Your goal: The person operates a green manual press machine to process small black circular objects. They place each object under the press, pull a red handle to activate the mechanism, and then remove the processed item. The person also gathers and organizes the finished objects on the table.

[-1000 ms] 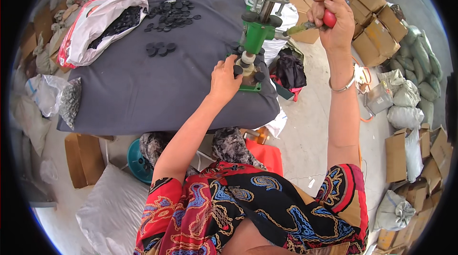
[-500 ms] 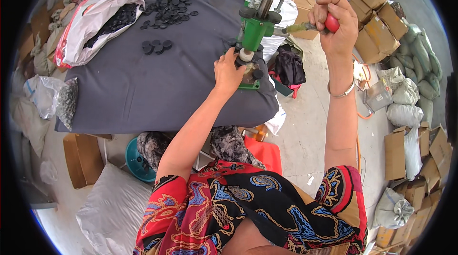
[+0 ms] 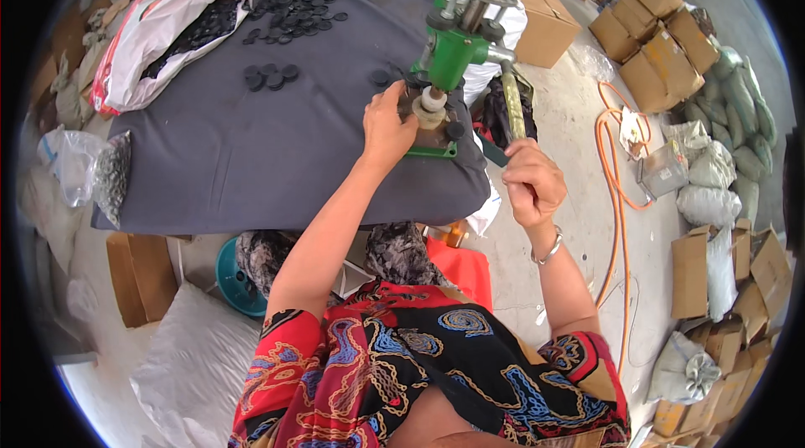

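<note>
A green hand press (image 3: 451, 58) stands at the right end of the cloth-covered table, its spring-loaded column rising above the body. Under the white-tipped plunger (image 3: 433, 99) sits a round, pale die (image 3: 429, 115). My left hand (image 3: 388, 129) reaches in beside the die, thumb and fingers apart at its left edge, with nothing visible between them. My right hand (image 3: 534, 181) is wrapped round the lower end of the press's lever (image 3: 513, 104), which hangs down toward me; its red knob is hidden in the hand. Several black caps surround the press base, one black cap (image 3: 380, 77) just beyond my left fingers.
Loose black caps (image 3: 293, 14) lie at the table's far side, with a smaller group of caps (image 3: 270, 77) nearer. An open white sack (image 3: 180, 46) of black pieces and a clear bag (image 3: 111, 176) sit left. An orange hose (image 3: 616, 196) and cardboard boxes (image 3: 658, 54) occupy the floor right.
My right hand has swung the lever down and toward me from its raised position. My left hand has shifted slightly left, away from the die, and its fingers have spread.
</note>
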`<state>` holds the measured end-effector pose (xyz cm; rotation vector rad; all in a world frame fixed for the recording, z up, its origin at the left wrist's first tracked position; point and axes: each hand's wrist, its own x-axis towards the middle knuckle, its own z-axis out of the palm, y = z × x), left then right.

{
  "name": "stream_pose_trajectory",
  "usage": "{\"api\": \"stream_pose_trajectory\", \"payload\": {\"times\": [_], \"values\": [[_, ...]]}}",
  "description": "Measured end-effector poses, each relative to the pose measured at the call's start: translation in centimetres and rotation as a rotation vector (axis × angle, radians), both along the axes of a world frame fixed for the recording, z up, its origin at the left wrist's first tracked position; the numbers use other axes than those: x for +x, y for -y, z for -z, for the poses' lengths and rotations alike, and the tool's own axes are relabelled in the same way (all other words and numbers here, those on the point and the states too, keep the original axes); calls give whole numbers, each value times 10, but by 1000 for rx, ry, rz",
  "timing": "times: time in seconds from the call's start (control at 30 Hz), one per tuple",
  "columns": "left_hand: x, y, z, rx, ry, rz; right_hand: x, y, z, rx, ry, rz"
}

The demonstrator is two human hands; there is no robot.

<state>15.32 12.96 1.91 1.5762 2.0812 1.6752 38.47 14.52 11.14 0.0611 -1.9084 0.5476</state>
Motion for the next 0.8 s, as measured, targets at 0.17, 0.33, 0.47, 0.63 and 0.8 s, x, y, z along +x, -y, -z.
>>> {"api": "stream_pose_trajectory", "payload": {"times": [0.17, 0.33, 0.47, 0.63, 0.8], "values": [[-42, 10, 13, -11, -207, -160, 2, -6, -15, 28, 109, -22], [-84, 17, 26, -93, -269, -335, 2, -17, -55, -247, 124, -98], [-126, 9, 17, -227, -462, -515, -3, -41, -106, -530, 96, -223], [-173, 11, 17, -488, -690, -609, -29, -70, -143, -596, 35, -378], [-158, 22, 6, -595, -784, -440, -33, -75, -150, -619, 37, -364]]}}
